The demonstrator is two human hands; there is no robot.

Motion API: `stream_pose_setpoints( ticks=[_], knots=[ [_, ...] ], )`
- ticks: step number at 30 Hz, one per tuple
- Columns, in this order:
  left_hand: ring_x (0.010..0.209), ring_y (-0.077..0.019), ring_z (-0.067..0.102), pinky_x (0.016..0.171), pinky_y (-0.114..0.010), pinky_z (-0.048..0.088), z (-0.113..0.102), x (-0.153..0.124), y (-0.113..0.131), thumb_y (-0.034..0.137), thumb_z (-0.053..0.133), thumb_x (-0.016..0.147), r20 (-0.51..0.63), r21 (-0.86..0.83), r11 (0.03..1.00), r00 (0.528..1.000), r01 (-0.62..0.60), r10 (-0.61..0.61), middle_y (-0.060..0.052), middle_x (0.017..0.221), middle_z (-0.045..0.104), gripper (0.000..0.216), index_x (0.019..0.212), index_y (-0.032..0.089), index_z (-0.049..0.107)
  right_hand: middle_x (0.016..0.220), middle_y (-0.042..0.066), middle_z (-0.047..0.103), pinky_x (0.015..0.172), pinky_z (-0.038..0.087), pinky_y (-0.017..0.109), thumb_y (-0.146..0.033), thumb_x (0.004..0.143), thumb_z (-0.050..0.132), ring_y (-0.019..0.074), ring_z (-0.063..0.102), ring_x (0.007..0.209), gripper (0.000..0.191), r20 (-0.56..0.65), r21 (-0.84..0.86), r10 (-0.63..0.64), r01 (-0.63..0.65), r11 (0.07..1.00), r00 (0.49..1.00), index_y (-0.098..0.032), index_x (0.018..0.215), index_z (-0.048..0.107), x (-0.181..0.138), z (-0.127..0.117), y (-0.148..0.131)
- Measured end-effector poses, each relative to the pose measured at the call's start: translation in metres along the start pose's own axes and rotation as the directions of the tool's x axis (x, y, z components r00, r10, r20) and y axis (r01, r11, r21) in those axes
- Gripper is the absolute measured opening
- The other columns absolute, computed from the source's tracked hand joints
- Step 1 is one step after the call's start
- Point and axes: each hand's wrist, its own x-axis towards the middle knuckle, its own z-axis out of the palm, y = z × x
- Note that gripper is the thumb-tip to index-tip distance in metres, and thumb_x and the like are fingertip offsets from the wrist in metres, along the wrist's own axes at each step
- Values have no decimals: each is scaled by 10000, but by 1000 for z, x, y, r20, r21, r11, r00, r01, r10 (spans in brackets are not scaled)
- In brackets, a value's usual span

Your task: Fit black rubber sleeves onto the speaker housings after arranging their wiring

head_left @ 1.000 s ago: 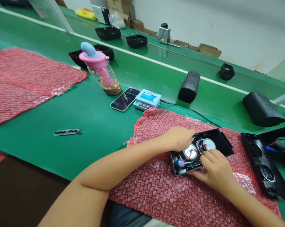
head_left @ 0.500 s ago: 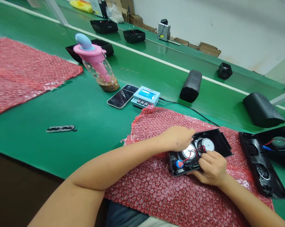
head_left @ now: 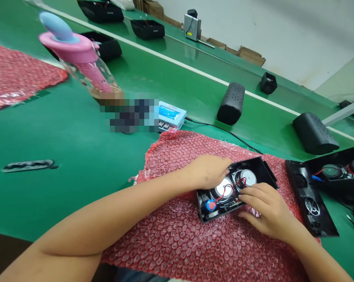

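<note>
A black speaker housing (head_left: 263,172) lies open side up on red bubble wrap (head_left: 177,231). Inside are two round speaker drivers (head_left: 248,177), red and black wires (head_left: 231,185) and a blue cylindrical part (head_left: 210,205) with a reddish end. My left hand (head_left: 213,172) is closed on the housing's far left edge, its fingertips partly hidden. My right hand (head_left: 266,209) is at the near right side. Its fingers are stretched out with the tips at the wires near the wall, and the thumb is apart below.
Right of the wrap lie a black panel (head_left: 310,203) and another open housing (head_left: 345,164). Beyond are a blue device with a screen (head_left: 171,113), its cable (head_left: 223,128), a pink-lidded bottle (head_left: 79,51) and black speakers (head_left: 232,102). A flat strip (head_left: 28,165) lies left.
My right hand has loosened from a curled grip, its fingers now straighter and the thumb apart. My left hand stays on the housing. The whole view has shifted.
</note>
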Motion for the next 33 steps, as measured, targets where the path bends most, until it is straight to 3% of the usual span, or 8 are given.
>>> stream_pose_setpoints(
  ticks=[7, 14, 19, 24, 28, 33],
  knots=[
    [799, -244, 634, 646, -329, 464, -3, -1, 4, 247, 351, 885, 5, -12, 1000, 1000, -7, 7, -67, 892, 660, 213, 983, 173, 525, 922, 76, 628, 735, 494, 335, -108, 857, 452, 186, 573, 844, 196, 48, 46, 8, -10, 999, 999, -153, 998, 580, 0, 3, 4],
    [830, -245, 622, 678, -343, 472, -1, -1, 4, 199, 373, 870, 20, -45, 999, 1000, -12, 13, -68, 920, 650, 198, 1011, 171, 510, 847, 84, 629, 591, 456, 316, -46, 823, 393, 178, 531, 715, 227, -6, 67, 5, -4, 998, 1000, -127, 902, 589, 3, 8, 0],
    [812, -245, 621, 662, -348, 469, 0, 0, 2, 195, 373, 864, 42, -65, 998, 999, 4, -2, -63, 909, 651, 193, 993, 181, 515, 879, 71, 627, 641, 480, 299, -41, 854, 376, 167, 555, 764, 265, 99, 127, -4, -9, 992, 995, -149, 983, 581, 6, -2, 5],
    [780, -247, 629, 607, -330, 456, 0, 1, 0, 213, 376, 865, 36, -68, 997, 999, 20, -17, -59, 869, 653, 184, 985, 193, 514, 1002, 121, 586, 703, 499, 318, -86, 846, 440, 198, 561, 893, 246, 29, -53, 86, -85, 995, 996, -148, 1046, 568, -4, -12, 13],
    [747, -244, 628, 561, -327, 441, 1, 0, -2, 174, 388, 839, -9, -83, 996, 999, -36, 36, -39, 840, 648, 148, 935, 188, 500, 898, 109, 595, 687, 482, 377, -168, 844, 488, 227, 550, 819, 125, 96, -78, 115, -107, 991, 989, -126, 940, 555, -3, -15, 20],
    [696, -238, 623, 517, -311, 408, 3, 0, -4, 193, 372, 859, -28, -88, 996, 999, -35, 33, -29, 788, 641, 131, 916, 196, 490, 746, 74, 573, 556, 413, 315, -136, 843, 449, 190, 507, 671, 115, 108, 8, 68, -69, 998, 992, -134, 857, 563, 1, -10, 26]
  ],
)
